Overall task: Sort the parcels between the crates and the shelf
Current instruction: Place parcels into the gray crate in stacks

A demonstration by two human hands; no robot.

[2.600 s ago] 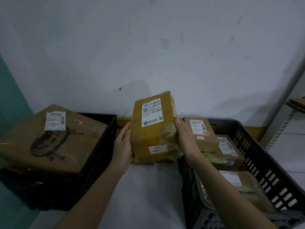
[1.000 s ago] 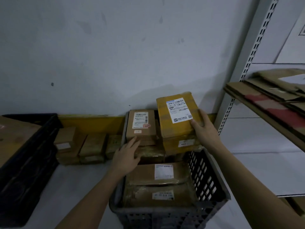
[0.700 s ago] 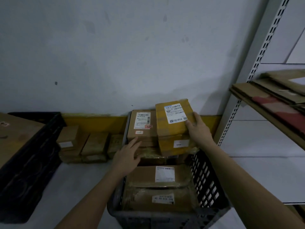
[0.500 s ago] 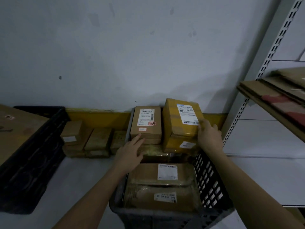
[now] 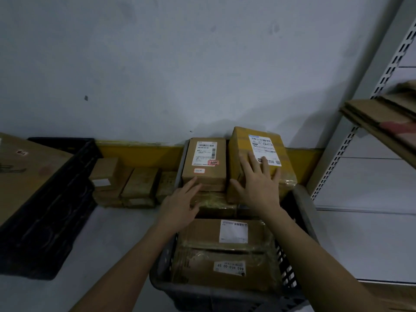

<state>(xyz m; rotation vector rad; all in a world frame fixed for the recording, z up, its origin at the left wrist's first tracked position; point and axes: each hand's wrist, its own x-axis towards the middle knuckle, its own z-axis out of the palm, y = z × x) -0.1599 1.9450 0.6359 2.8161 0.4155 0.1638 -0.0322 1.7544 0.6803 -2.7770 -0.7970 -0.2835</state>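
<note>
One yellow parcel (image 5: 258,154) lies lengthwise toward wall.

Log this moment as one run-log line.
yellow parcel set in grey crate | right hand flat on it | left hand open beside brown parcel

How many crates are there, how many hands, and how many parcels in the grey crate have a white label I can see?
Crates: 2 (black crate, grey crate)
Hands: 2 (left hand, right hand)
Labelled parcels in the grey crate: 4 (brown box, yellow parcel, middle box, front box)
Total: 8
</note>
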